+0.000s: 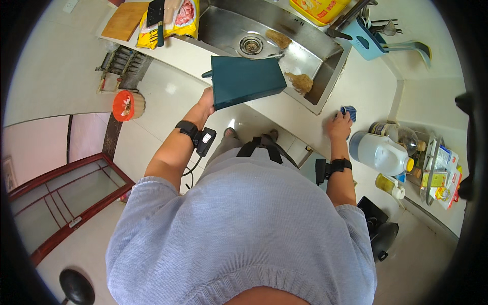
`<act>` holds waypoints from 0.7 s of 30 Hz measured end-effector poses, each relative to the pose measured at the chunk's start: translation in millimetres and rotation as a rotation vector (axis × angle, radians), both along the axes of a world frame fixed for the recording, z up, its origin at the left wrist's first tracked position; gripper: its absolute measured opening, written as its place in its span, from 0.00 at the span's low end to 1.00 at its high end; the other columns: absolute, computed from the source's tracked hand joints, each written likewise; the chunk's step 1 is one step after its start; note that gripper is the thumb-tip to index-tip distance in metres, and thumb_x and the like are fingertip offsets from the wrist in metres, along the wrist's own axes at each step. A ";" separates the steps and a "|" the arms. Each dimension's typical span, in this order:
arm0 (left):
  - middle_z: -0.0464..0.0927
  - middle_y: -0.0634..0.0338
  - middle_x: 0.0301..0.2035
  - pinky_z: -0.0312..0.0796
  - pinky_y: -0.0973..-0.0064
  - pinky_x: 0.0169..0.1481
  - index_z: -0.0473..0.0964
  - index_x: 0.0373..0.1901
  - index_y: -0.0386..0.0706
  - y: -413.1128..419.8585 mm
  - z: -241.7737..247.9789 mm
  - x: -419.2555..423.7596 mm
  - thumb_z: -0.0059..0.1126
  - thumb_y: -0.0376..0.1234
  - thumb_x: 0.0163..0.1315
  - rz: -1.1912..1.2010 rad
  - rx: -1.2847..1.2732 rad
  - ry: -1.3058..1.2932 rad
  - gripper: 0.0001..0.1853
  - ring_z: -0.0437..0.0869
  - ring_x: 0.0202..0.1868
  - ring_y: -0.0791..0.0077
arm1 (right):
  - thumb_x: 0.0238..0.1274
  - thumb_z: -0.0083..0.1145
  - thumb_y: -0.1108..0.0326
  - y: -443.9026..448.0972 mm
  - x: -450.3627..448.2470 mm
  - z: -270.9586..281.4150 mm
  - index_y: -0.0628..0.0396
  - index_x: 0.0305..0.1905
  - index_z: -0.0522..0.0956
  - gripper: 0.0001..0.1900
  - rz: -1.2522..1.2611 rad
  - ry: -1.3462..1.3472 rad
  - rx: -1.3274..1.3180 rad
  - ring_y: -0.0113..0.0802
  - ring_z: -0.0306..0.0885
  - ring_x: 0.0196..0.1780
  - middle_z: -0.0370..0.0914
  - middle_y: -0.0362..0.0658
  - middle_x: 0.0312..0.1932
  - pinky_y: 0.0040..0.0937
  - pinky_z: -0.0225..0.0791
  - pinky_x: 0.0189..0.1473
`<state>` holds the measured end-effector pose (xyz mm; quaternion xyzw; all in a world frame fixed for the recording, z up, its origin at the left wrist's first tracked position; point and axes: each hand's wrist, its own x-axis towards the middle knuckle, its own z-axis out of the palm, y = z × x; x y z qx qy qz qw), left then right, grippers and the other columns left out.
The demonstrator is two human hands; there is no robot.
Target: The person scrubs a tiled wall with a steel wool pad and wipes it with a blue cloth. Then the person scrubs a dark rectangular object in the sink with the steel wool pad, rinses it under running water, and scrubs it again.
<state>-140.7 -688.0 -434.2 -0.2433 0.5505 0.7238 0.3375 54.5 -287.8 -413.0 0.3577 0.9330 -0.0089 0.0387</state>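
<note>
My left hand grips the near left end of a dark green box-shaped holder, tilted over the counter edge and the front of the sink. A small dark handle-like piece sticks out at its left side. The holder hides some of my left fingers. My right hand rests on the counter right of the sink, its fingers closed on a blue striped cloth. The steel sink holds two brown scrubbing pads, one near the drain and one at the near right corner.
A cleaver lies on a yellow bag of food beside a wooden board. A blue utensil holder stands right of the sink. A plastic jug and bottles stand at my right. An orange-rimmed bin is below left.
</note>
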 end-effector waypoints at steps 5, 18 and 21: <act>0.81 0.45 0.33 0.75 0.69 0.34 0.72 0.48 0.25 -8.1 -44.2 -21.2 0.49 0.36 0.65 -0.148 -0.262 0.222 0.20 0.84 0.33 0.61 | 0.53 0.55 0.60 -45.3 -11.5 5.9 0.49 0.55 0.76 0.22 0.030 0.029 0.034 0.50 0.57 0.68 0.62 0.48 0.66 0.57 0.54 0.62; 0.81 0.46 0.41 0.73 0.55 0.46 0.68 0.46 0.42 6.8 8.0 -24.6 0.40 0.41 0.65 -0.628 -1.142 0.586 0.15 0.82 0.45 0.49 | 0.56 0.55 0.67 -63.4 -59.2 14.4 0.60 0.52 0.77 0.18 0.226 0.320 -0.281 0.54 0.70 0.58 0.74 0.57 0.54 0.43 0.64 0.60; 0.81 0.46 0.40 0.73 0.56 0.44 0.68 0.47 0.43 4.9 2.9 -28.0 0.40 0.40 0.65 -0.611 -1.182 0.617 0.15 0.82 0.43 0.48 | 0.58 0.54 0.65 -39.4 -98.0 -0.1 0.60 0.48 0.79 0.15 0.281 0.295 -0.368 0.54 0.76 0.50 0.78 0.58 0.45 0.43 0.69 0.54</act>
